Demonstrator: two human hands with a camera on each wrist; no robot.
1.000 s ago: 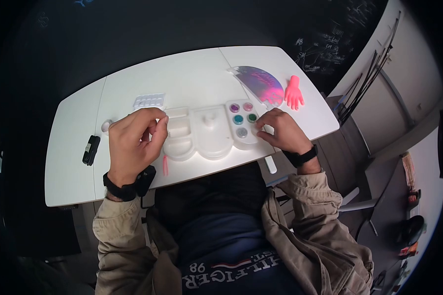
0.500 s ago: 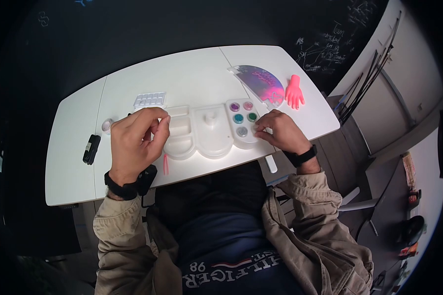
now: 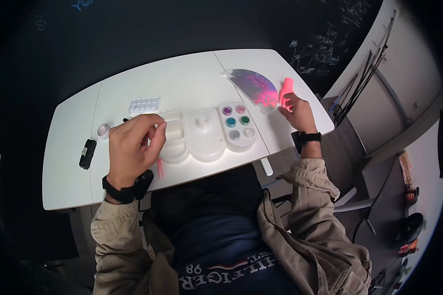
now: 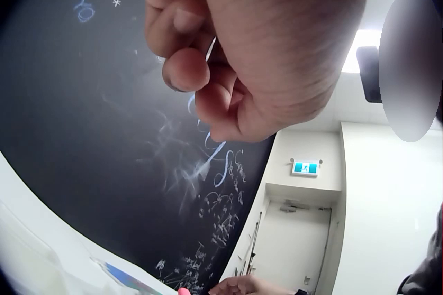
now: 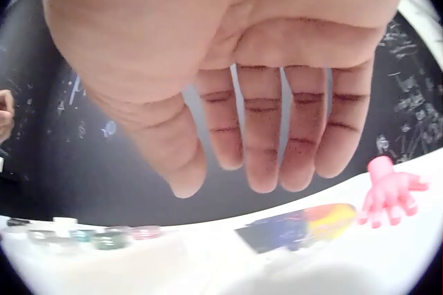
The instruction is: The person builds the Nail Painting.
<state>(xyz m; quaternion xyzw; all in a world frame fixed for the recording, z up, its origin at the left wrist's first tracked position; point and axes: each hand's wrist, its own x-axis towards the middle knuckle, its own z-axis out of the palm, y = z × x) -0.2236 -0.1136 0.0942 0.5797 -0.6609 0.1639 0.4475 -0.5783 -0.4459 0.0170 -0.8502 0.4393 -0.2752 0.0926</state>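
Note:
My left hand (image 3: 137, 145) is held above the table with its fingers curled and thumb tip close to the index finger. Nothing shows between those fingertips in the left wrist view. My right hand (image 3: 300, 117) is at the right side, fingers nearly straight, the palm bare in the right wrist view. In the head view its fingers overlap a pink model hand (image 3: 286, 86). The right wrist view shows that model hand (image 5: 391, 191) apart from my fingertips. Several small jars of coloured glitter (image 3: 231, 122) sit in a white holder (image 3: 240, 145) left of my right hand.
The holder adjoins a white compartment tray (image 3: 206, 147). A purple-pink semicircular plate (image 3: 253, 86) lies behind the jars. Farther left are a white small-welled palette (image 3: 145, 103), a round jar (image 3: 103, 130) and a black object (image 3: 87, 154). Pink tweezers (image 3: 160, 168) lie near the front edge.
My right hand has left the jar holder and moved right, up to the pink model hand. A pale jar now shows where it was. My left hand has hardly moved.

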